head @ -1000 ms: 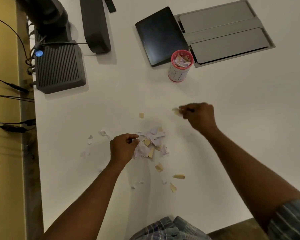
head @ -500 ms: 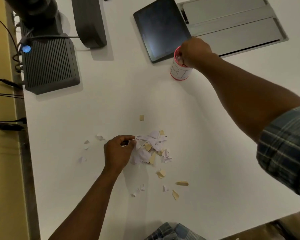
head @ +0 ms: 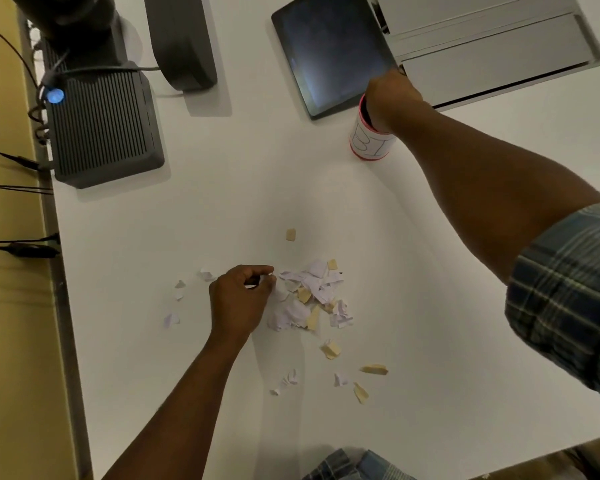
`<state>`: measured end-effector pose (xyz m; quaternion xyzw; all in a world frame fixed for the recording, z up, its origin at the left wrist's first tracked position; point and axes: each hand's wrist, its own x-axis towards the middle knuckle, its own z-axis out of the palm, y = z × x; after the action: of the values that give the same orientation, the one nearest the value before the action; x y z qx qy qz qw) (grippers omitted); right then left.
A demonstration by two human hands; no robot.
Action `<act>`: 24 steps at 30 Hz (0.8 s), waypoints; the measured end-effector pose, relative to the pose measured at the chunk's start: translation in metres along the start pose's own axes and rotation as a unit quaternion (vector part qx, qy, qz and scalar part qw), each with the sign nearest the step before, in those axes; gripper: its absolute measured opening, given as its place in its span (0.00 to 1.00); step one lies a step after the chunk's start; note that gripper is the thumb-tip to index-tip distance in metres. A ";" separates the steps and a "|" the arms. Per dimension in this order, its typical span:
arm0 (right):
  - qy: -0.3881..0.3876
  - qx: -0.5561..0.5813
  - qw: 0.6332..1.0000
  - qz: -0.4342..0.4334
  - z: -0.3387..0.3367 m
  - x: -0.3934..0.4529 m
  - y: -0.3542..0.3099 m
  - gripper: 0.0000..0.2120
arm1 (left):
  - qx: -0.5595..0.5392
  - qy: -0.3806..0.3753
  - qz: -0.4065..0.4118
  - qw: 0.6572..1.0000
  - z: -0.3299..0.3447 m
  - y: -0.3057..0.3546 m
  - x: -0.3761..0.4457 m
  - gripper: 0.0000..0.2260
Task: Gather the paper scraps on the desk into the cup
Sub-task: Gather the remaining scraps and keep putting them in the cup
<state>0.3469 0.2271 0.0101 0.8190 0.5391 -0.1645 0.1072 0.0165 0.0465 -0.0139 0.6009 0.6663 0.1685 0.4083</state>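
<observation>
A heap of white and tan paper scraps (head: 312,292) lies in the middle of the white desk (head: 257,185), with loose bits to its left (head: 179,289) and toward me (head: 373,369). One tan scrap (head: 290,234) lies apart, farther back. My left hand (head: 239,299) rests at the heap's left side, thumb and fingers pinched on a small white scrap. The white cup with a red rim (head: 368,143) stands at the back right. My right hand (head: 390,98) is over its mouth, with the fingertips dipped inside and hidden.
A dark tablet (head: 329,57) lies just behind the cup, next to a grey metal hatch (head: 482,46). A ribbed grey box with a blue light (head: 101,126) and a dark stand (head: 181,39) sit at the back left. Cables (head: 14,188) hang off the left edge.
My right hand carried a scrap from the desk's middle up to the cup and now sits over its mouth. My left hand stayed by the heap, pinching.
</observation>
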 end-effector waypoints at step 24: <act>0.165 0.453 0.875 0.041 0.134 -0.276 0.031 0.13 | 0.052 -0.009 0.286 0.957 0.101 0.243 0.138 0.06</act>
<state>0.2542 -0.0660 -0.0075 0.8149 0.3811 -0.2485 -0.3592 0.2612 0.2024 0.0513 0.7880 0.4707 0.2380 0.3177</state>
